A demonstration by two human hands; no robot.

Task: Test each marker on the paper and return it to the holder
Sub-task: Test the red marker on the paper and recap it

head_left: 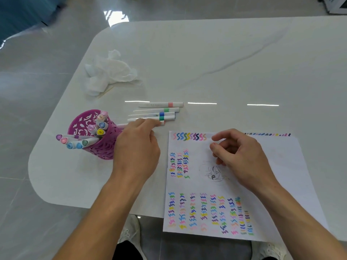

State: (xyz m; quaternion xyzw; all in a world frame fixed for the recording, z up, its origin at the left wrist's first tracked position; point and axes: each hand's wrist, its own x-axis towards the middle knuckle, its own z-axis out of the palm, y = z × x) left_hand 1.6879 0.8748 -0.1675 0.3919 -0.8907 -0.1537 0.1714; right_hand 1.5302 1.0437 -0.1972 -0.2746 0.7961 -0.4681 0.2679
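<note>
Purple perforated plastic holder [105, 151] stocked; five white markers [155, 110] lie on the surface; left hand [137, 145] touches one, right hand [238, 152] slack, empty.

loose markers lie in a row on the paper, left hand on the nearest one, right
No: the head view shows the loose markers lying in a row on the table, off the paper; left hand on the nearest one.

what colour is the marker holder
Magenta-purple marker holder, with a cut-out leafy pattern in its wall; it shows best in the head view.
</note>
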